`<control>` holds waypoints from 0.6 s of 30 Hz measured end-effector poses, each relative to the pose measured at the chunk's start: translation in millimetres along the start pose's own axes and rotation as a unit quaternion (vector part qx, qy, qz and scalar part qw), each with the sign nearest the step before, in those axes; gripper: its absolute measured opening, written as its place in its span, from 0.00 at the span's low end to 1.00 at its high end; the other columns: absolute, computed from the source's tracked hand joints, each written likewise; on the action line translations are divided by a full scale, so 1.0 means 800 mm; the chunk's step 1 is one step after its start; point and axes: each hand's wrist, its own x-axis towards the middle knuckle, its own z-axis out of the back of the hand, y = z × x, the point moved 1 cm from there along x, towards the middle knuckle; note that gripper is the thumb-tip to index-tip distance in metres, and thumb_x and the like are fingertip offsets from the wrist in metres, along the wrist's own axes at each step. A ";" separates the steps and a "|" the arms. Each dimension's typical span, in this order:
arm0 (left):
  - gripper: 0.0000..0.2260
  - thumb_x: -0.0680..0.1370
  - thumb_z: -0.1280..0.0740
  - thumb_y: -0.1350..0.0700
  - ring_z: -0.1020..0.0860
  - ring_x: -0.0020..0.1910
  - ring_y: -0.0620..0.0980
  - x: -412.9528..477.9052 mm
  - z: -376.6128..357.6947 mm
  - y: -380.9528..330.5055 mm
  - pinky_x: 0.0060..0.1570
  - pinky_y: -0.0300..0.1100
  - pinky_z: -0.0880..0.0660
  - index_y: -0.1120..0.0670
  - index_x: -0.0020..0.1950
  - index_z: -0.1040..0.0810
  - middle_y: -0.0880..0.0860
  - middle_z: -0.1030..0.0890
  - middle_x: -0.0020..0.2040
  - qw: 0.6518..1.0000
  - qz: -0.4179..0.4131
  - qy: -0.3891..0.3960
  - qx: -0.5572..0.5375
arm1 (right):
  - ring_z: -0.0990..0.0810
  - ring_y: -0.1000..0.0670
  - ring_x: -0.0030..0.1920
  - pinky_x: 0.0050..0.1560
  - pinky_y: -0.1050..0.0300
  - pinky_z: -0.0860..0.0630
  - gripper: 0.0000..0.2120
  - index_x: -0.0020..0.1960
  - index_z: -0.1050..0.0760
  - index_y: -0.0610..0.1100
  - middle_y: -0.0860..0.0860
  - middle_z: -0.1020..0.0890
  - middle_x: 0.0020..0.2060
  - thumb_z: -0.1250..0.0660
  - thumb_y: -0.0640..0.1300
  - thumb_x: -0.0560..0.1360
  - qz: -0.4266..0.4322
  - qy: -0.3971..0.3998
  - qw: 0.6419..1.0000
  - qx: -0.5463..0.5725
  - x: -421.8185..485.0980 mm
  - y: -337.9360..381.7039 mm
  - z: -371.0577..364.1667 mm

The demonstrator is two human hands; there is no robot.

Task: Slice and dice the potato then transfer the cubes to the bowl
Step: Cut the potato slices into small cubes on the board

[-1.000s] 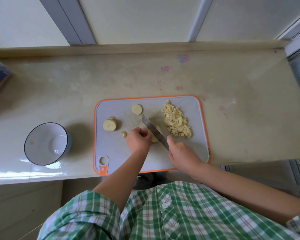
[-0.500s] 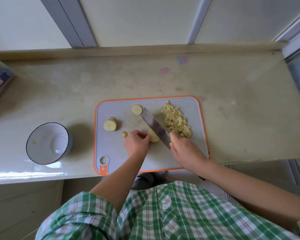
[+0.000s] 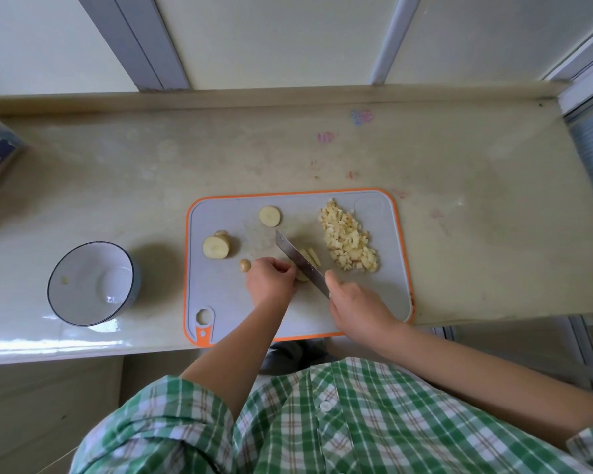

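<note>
My worry is the left hand (image 3: 271, 282) — its curled fingers pin the slice (image 3: 302, 277) right against the flat of the knife (image 3: 300, 260). If a knuckle uncurls, or the wet slice skids on the board (image 3: 226, 302), the edge could meet skin. The right hand (image 3: 356, 302) is clenched round the handle with the blade angled toward the board's far left; a twist of that wrist would give ragged strips instead of even ones. The cut strips lie just past the blade, on its right side, close to the cubes (image 3: 348, 239) heaped at the board's far right, and a careless sweep might push some off the edge onto the bench (image 3: 459, 234). The slice sits at the board's middle, under my left fingertips and touching the blade. A thicker chunk (image 3: 215, 247), a round (image 3: 269, 216) and a small nub (image 3: 244, 265) wait on the board's left half — uncut. The bowl (image 3: 83, 295) stands well off the board's left side, almost empty.
</note>
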 end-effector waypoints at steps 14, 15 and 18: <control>0.04 0.70 0.32 0.58 0.18 0.29 0.50 -0.011 0.007 0.002 0.40 0.46 0.19 0.53 0.35 0.22 0.52 0.18 0.29 1.000 -0.008 0.010 0.000 | 0.23 0.37 0.37 0.32 0.51 0.37 0.11 0.60 0.37 0.40 0.41 0.21 0.36 0.47 0.44 0.81 0.014 -0.064 0.997 0.039 0.002 -0.009 0.004; 0.04 0.70 0.32 0.58 0.18 0.29 0.50 -0.012 0.007 0.003 0.40 0.47 0.19 0.52 0.35 0.22 0.52 0.18 0.28 1.000 -0.010 0.011 0.005 | 0.23 0.38 0.37 0.31 0.51 0.37 0.10 0.60 0.37 0.40 0.41 0.22 0.36 0.47 0.44 0.81 0.017 -0.059 0.998 0.033 0.000 -0.009 0.007; 0.06 0.71 0.31 0.59 0.18 0.29 0.50 -0.016 0.007 0.004 0.41 0.47 0.19 0.53 0.34 0.21 0.52 0.18 0.28 1.000 -0.008 0.011 0.007 | 0.24 0.40 0.36 0.31 0.52 0.35 0.10 0.60 0.38 0.42 0.44 0.23 0.36 0.48 0.43 0.81 0.033 -0.036 0.999 0.008 -0.006 -0.011 0.009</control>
